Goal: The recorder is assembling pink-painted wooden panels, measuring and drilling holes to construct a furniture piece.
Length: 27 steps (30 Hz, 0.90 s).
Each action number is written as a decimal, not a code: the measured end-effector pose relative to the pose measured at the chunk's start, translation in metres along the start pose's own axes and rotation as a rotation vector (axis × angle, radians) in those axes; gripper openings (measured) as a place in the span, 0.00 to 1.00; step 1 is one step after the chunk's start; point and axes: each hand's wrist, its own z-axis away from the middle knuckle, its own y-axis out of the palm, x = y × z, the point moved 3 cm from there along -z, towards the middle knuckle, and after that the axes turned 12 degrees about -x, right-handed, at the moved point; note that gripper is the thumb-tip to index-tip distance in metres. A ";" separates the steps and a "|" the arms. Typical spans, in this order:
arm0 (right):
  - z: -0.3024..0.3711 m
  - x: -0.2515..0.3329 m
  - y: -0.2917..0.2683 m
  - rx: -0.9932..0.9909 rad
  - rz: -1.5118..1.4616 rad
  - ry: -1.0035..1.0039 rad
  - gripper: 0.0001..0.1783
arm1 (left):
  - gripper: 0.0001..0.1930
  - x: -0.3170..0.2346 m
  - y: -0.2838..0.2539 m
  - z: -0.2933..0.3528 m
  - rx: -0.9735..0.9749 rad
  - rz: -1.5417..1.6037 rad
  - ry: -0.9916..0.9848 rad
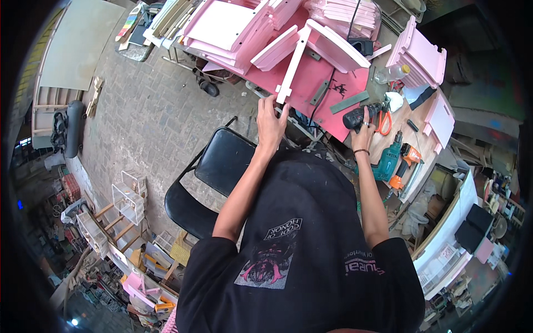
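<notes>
My left hand (pixel 270 126) is closed at the near end of a pale pink wooden assembly (pixel 298 60), thumb and fingers on either side of its narrow tip. The assembly's angled panels rest on the pink-topped table (pixel 338 125). On the table's right part, my right hand (pixel 363 135) is wrapped round a black power drill (pixel 353 118); its handle is mostly hidden by the fingers. Orange-handled scissors (pixel 384 123) lie just right of this hand. Nearer to me are a teal drill (pixel 388 157) and an orange-and-black power tool (pixel 409 153). A flat grey-green bar (pixel 349 102) lies beyond the black drill.
Stacked pink panels (pixel 219 28) fill the table's far left, with another pink stack (pixel 417 55) at the far right. A clear bottle (pixel 391 74) lies near that stack. A black folding chair (pixel 225 161) stands left of me on the paved floor (pixel 150 100).
</notes>
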 end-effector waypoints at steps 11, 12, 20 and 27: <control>-0.006 -0.026 0.010 0.082 -0.137 -0.052 0.56 | 0.10 0.013 0.013 0.001 -0.167 -0.044 0.048; -0.007 -0.024 0.009 0.091 -0.140 -0.060 0.56 | 0.10 0.015 0.013 0.001 -0.175 0.002 0.041; -0.001 -0.015 -0.012 0.183 -0.060 -0.038 0.61 | 0.10 0.027 0.016 0.005 -0.179 0.145 -0.026; -0.026 0.051 -0.051 -0.019 -0.109 -0.302 0.51 | 0.14 0.014 0.014 -0.002 -0.099 0.140 -0.134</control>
